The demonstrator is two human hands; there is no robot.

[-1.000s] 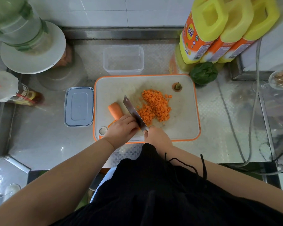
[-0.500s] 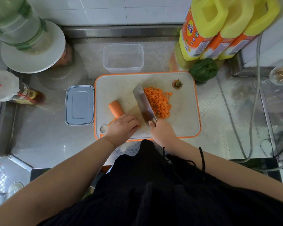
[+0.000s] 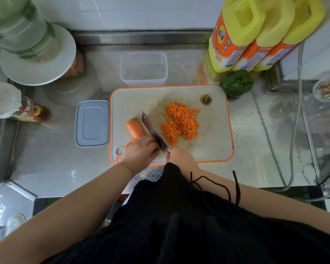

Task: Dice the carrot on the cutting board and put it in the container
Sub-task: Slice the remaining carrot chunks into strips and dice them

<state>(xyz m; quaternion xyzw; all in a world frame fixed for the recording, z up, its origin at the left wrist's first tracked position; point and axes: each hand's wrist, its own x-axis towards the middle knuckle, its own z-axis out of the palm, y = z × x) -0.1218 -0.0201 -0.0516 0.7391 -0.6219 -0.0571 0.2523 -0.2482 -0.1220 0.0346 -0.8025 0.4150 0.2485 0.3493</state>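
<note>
Left hand (image 3: 141, 149) curls its fingers on carrot strips at lower centre to steady them; right hand (image 3: 181, 157) clenches the knife (image 3: 154, 131), blade beside the knuckles for guidance.

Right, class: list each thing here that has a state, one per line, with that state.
Container: open, empty.
Lid: off, flat beside the board.
Carrot: partly cut, under the left hand.
Diced carrot: piled on the cutting board.
Knife: gripped by the right hand, blade down.
</note>
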